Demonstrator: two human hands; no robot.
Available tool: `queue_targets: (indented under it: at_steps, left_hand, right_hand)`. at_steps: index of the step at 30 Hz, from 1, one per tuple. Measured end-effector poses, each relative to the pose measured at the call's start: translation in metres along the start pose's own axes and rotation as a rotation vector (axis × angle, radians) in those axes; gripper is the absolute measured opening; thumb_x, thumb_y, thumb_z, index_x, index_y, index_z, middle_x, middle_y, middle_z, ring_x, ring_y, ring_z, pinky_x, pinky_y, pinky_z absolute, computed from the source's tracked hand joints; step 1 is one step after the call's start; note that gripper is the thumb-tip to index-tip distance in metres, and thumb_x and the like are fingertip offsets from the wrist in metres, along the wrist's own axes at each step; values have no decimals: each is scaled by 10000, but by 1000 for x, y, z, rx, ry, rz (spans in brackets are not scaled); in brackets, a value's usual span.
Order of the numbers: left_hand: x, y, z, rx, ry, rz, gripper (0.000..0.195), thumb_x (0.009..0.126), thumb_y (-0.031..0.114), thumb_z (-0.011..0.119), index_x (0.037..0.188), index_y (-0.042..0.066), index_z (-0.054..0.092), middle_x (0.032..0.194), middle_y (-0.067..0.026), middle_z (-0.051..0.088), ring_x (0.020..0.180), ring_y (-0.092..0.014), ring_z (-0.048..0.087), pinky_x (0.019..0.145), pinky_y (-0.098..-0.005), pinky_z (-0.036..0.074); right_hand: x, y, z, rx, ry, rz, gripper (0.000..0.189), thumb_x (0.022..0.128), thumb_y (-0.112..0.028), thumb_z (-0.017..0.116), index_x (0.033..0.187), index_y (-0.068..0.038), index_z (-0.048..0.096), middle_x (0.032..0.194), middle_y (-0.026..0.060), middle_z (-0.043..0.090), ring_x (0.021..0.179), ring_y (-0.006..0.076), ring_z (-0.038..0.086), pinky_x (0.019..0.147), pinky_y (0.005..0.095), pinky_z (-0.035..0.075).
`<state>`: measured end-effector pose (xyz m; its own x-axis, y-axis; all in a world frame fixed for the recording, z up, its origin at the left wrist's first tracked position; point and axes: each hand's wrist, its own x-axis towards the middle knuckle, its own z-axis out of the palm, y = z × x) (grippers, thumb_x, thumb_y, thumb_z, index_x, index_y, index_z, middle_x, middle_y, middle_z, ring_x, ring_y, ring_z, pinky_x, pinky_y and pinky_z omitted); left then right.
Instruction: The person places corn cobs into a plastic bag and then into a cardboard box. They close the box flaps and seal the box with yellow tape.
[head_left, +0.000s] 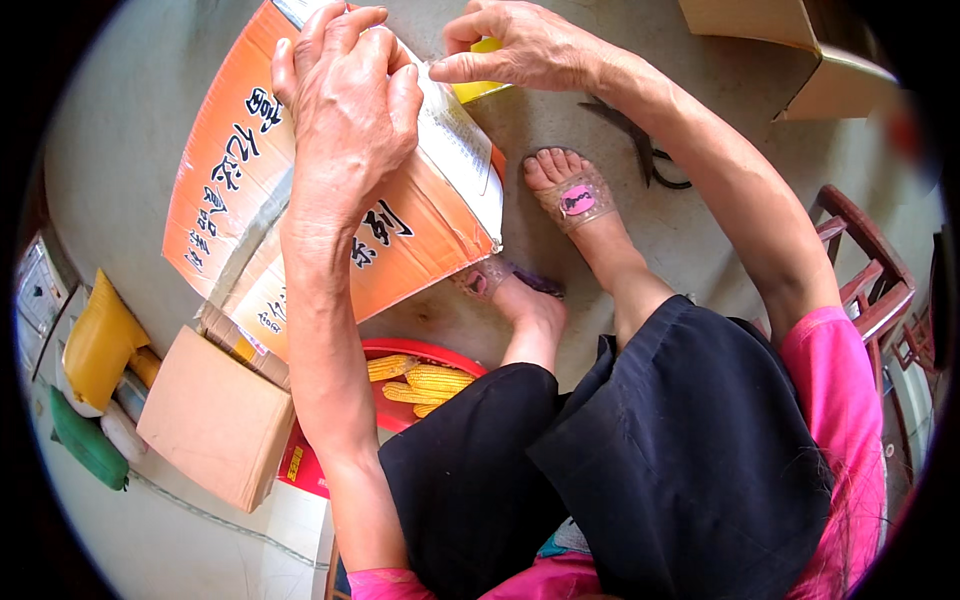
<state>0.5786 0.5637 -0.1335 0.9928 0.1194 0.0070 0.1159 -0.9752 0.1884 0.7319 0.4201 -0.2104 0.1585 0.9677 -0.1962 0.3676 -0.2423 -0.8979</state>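
Note:
An orange and white printed cardboard box (442, 225) stands in front of me, tilted in view, with a strip of tape along its top. My left hand (349, 97) lies on the box near its upper edge, fingers bent over the top; whether they grip it cannot be told. At the box's upper right corner is my right hand (510, 49), thumb and fingers apart, close to what looks like clear tape. A yellow item (480, 88) shows just beneath that hand. Black-handled scissors (645, 150) lie on the floor below my right forearm.
A red basin (390, 420) with several corn cobs stands left of my legs. Folded brown cardboard (214, 420) and yellow and green sacks (105, 341) are at the left. An open cardboard box (750, 22) is at upper right, above a dark red wooden chair (892, 285). My sandalled feet are beside the box.

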Motion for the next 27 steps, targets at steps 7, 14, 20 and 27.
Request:
queue_targets:
  at_steps: [7, 14, 20, 27]
  left_hand:
    - [-3, -5, 5, 20, 21, 25, 163, 896, 187, 550, 914, 45, 627, 1355, -125, 570, 1384, -316, 389, 1149, -532, 199]
    - [0, -6, 6, 25, 29, 26, 162, 884, 182, 540, 899, 44, 625, 1354, -124, 573, 1383, -313, 392, 1150, -528, 203]
    - [-2, -6, 7, -15, 48, 14, 137, 877, 177, 552, 872, 52, 609, 1347, -118, 580, 1389, -306, 381, 1143, -534, 189]
    - [-1, 7, -2, -173, 78, -97, 204, 814, 104, 565, 924, -57, 624, 1197, -217, 588, 1240, -375, 478, 1118, -525, 230]
  right_hand:
    - [-5, -22, 5, -151, 112, 237, 436, 854, -523, 660, 894, -91, 699, 919, 211, 617, 925, 373, 627, 827, 449, 491]
    - [-1, -26, 13, -281, 215, 178, 385, 857, -454, 670, 806, -73, 672, 905, 200, 629, 909, 356, 632, 823, 484, 445]
    - [-5, -33, 18, -340, 289, 128, 330, 856, -417, 676, 855, -88, 652, 903, 165, 613, 865, 339, 622, 807, 478, 418]
    - [-3, -20, 17, -453, 310, 31, 299, 862, -392, 676, 942, -104, 654, 907, 154, 615, 887, 344, 632, 819, 481, 440]
